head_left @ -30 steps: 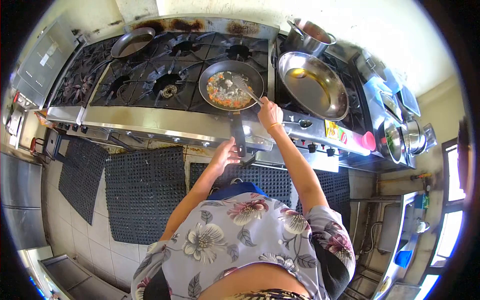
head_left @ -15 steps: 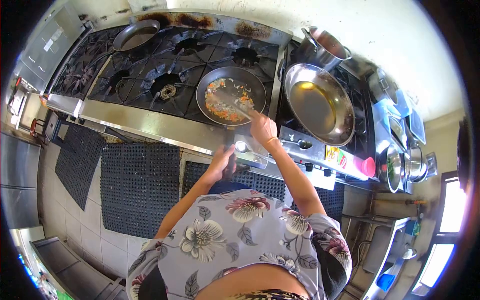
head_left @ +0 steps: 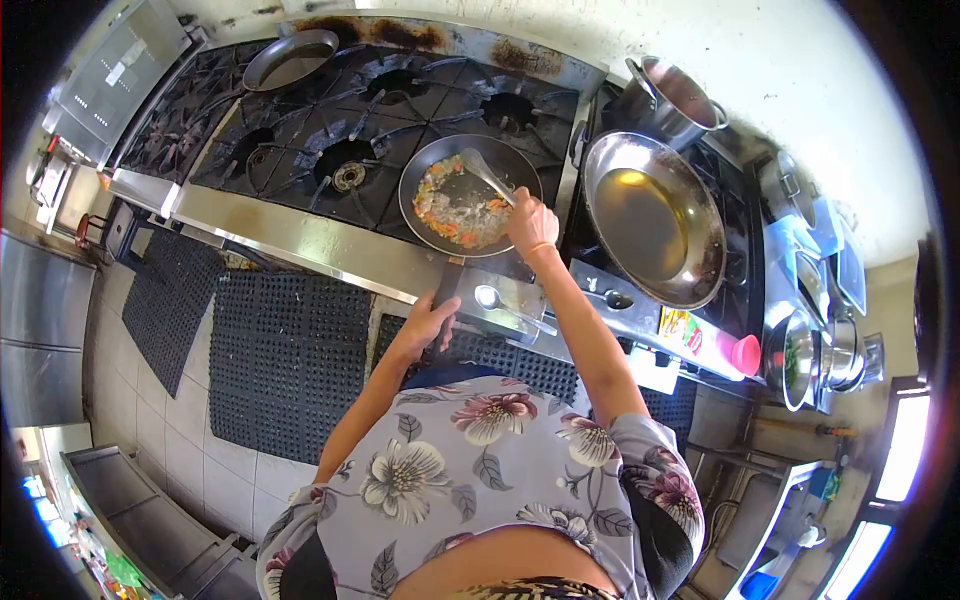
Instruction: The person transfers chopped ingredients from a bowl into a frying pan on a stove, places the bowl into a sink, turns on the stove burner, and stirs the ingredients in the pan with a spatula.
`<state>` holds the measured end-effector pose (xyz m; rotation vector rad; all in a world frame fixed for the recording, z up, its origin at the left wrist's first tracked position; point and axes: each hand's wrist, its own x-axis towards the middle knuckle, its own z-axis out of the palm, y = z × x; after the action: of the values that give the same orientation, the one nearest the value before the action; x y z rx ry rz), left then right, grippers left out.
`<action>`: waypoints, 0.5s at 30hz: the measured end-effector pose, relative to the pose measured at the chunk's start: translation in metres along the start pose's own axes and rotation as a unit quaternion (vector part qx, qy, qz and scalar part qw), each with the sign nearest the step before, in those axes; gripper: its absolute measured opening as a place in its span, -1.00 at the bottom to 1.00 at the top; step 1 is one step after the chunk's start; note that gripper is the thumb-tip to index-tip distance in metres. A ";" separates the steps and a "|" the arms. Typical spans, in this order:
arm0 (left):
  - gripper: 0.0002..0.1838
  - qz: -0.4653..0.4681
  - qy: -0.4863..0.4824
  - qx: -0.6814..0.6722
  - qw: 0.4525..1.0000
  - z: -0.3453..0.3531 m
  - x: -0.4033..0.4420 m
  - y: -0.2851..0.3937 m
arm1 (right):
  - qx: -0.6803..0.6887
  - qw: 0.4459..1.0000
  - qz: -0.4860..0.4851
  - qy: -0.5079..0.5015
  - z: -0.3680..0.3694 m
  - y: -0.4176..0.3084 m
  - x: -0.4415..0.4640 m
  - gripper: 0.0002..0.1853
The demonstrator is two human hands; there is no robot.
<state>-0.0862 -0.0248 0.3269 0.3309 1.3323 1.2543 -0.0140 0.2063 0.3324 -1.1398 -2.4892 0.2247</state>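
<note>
Range: long steel gas range w/ black grates [head_left: 290,235], runs across the view, bare steel ledge along the front.
Wide pan: big shiny steel pan w/ amber liquid [head_left: 706,225], on the range's rt side, near the frying pan but apart; no hand on it.
Pot: deep steel pot w/ side handles [head_left: 690,128], just behind the wide pan.
Frying pan: round dark-grey frying pan [head_left: 515,175], over a front burner, left of the wide pan. Can't tell if the base sits flat on the grate, as the pan hides what's under it.
Left hand: left hand [head_left: 427,325], fingers wrapped round the straight black pan handle [head_left: 452,278], thumb on top; looks like a steadying grasp.
Right hand: right hand [head_left: 532,222], fingers clenched on the shaft of the long grey metal turner [head_left: 479,168], above the pan's rt rim.
Turner: head toward the pan's far side, shaft slanting to the hand.
Spoon: shiny steel spoon [head_left: 488,297], on the front ledge, near the handle, untouched.
Food: small orange-and-pale diced bits [head_left: 460,217], in the frying pan, thickest along left & near sides.
Progress: bits already in & spread; prob. mid-stir. Uneven layer, so mixing seems unfinished.
</note>
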 end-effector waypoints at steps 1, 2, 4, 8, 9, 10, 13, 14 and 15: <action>-0.73 -0.005 0.002 0.000 1.000 -0.001 -0.001 0.001 | 0.002 1.000 -0.010 -0.006 0.002 0.000 0.001 -0.76; -0.74 -0.009 0.004 -0.001 1.000 -0.002 -0.002 0.002 | 0.004 1.000 -0.021 -0.012 0.006 0.000 0.004 -0.77; -0.74 -0.007 -0.005 -0.006 1.000 -0.005 -0.005 0.006 | 0.017 0.998 -0.053 -0.019 0.007 -0.002 0.005 -0.79; -0.76 0.003 -0.015 0.007 1.000 -0.010 -0.008 0.008 | 0.045 0.989 -0.138 -0.027 -0.006 -0.007 -0.005 -0.84; -0.77 0.005 -0.016 0.010 1.000 -0.011 -0.008 0.008 | 0.046 0.986 -0.158 -0.028 -0.014 -0.009 -0.010 -0.85; -0.77 0.007 -0.017 0.012 1.000 -0.012 -0.008 0.008 | 0.040 0.986 -0.157 -0.035 -0.025 -0.012 -0.017 -0.85; -0.77 0.006 -0.015 0.018 1.000 -0.013 -0.007 0.007 | 0.020 0.987 -0.151 -0.055 -0.054 -0.017 -0.041 -0.84; -0.77 0.004 -0.013 0.021 1.000 -0.013 -0.007 0.007 | 0.015 0.987 -0.148 -0.059 -0.061 -0.016 -0.049 -0.84; -0.77 0.000 -0.011 0.019 1.000 -0.013 -0.007 0.007 | 0.009 0.987 -0.145 -0.064 -0.065 -0.013 -0.056 -0.84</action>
<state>-0.0987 -0.0340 0.3326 0.3701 1.3385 1.2248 0.0371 0.1547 0.3797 -0.7619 -2.7205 0.2435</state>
